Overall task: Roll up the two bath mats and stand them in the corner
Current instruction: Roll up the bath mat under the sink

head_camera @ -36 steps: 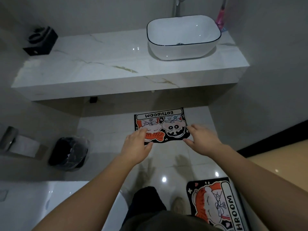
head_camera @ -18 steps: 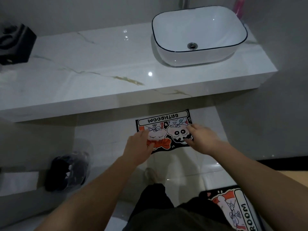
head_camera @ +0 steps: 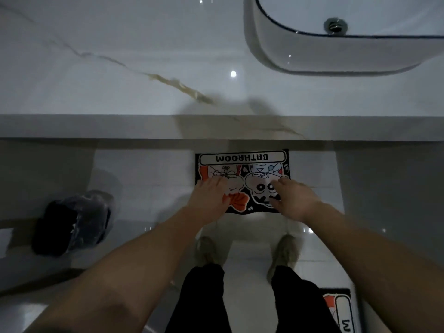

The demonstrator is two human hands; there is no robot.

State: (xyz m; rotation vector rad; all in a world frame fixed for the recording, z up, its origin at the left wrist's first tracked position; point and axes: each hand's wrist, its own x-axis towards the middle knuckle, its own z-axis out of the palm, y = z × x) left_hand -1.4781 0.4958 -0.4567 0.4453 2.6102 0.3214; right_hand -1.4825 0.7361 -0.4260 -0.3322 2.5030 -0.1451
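Note:
A black bath mat (head_camera: 242,162) with cartoon figures and the word BATHROOM lies flat on the white floor under the counter's front edge. My left hand (head_camera: 209,198) hangs over its near left part, fingers spread. My right hand (head_camera: 292,198) hangs over its near right part, fingers apart. Whether the fingertips touch the mat I cannot tell. Neither hand grips anything. A second mat (head_camera: 338,308) of the same print shows only a corner at the bottom right, beside my right leg.
A marble counter (head_camera: 144,68) juts out above the mat, with a white basin (head_camera: 336,44) at its right. A black bin with a plastic liner (head_camera: 72,222) stands on the floor at left. My two shoes (head_camera: 283,253) stand just behind the mat.
I have bent lower and closer. Both hands have slid forward over the mat's near half. The second mat has dropped almost out of view.

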